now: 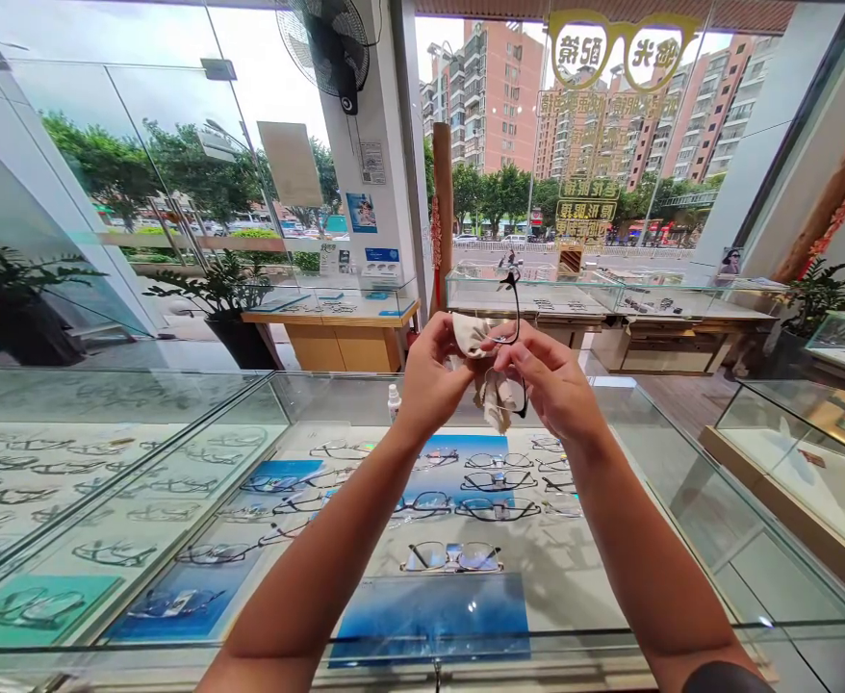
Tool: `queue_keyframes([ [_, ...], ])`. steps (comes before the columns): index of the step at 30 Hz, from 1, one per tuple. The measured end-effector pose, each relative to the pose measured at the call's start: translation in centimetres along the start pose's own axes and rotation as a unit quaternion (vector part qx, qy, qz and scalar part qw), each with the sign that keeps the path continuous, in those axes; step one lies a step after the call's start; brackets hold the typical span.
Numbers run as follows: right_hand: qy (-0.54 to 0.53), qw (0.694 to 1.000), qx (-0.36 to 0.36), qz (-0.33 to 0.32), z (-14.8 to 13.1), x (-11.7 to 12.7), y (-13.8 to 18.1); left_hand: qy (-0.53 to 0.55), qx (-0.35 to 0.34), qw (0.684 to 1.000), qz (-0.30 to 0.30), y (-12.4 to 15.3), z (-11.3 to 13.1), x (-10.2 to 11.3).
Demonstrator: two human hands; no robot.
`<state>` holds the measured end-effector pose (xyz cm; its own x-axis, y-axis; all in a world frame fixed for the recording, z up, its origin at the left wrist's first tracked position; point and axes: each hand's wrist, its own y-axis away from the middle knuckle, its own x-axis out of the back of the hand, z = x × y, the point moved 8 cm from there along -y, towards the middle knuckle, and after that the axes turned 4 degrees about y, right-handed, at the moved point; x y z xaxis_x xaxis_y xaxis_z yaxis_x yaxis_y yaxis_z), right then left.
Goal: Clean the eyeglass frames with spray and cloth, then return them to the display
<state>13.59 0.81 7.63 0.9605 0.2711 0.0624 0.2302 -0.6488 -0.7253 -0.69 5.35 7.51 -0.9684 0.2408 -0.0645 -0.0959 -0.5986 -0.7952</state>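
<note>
My left hand [433, 371] is closed on a beige cleaning cloth [474, 339], pinching it against a pair of black-framed glasses [513, 390]. My right hand [549, 375] grips the glasses' frame, fingers curled around it. One black temple arm [515, 298] sticks upward above both hands. More of the cloth hangs down below the lens. Both hands are raised above a glass display case [682, 481] holding several pairs of glasses [451, 555] laid in rows on white and blue panels.
A small white bottle [394, 400] stands on the case top just left of my left wrist. Further glass counters [538, 289] stand ahead, left and right. Potted plants [227, 289], a wall fan [328, 43] and shop windows lie beyond.
</note>
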Motion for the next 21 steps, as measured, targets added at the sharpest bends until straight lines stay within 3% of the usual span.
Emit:
queue_keyframes([
  [3, 0.017, 0.999, 0.019, -0.033, -0.6, -1.2, 0.1, -0.114, -0.063, 0.991, 0.013, 0.5, 1.2, -0.1],
  [6, 0.02, 0.999, 0.002, -0.039, -0.2, -1.4, 0.0, -0.209, -0.084, 0.974, -0.001, 0.8, 2.0, -0.5],
  [12, -0.03, 0.995, -0.071, 0.057, 1.3, 2.2, -0.3, -0.163, -0.009, 0.959, -0.229, 0.7, 2.0, -2.0],
  [14, -0.033, 0.993, -0.09, 0.072, 1.4, 3.3, -0.3, -0.194, -0.034, 0.957, -0.211, 0.3, 2.8, -1.1],
  [17, -0.027, 0.991, -0.127, 0.029, 1.4, 3.2, -0.2, -0.279, -0.159, 0.943, -0.089, -0.1, 5.0, 0.8],
  [18, -0.022, 0.99, -0.139, 0.005, 1.5, 2.9, -0.1, -0.294, -0.196, 0.933, -0.075, 0.0, 5.5, 0.9],
  [21, -0.015, 0.986, -0.156, -0.053, 1.5, 2.0, 0.1, -0.3, -0.235, 0.916, -0.126, 0.2, 5.6, 0.1],
])
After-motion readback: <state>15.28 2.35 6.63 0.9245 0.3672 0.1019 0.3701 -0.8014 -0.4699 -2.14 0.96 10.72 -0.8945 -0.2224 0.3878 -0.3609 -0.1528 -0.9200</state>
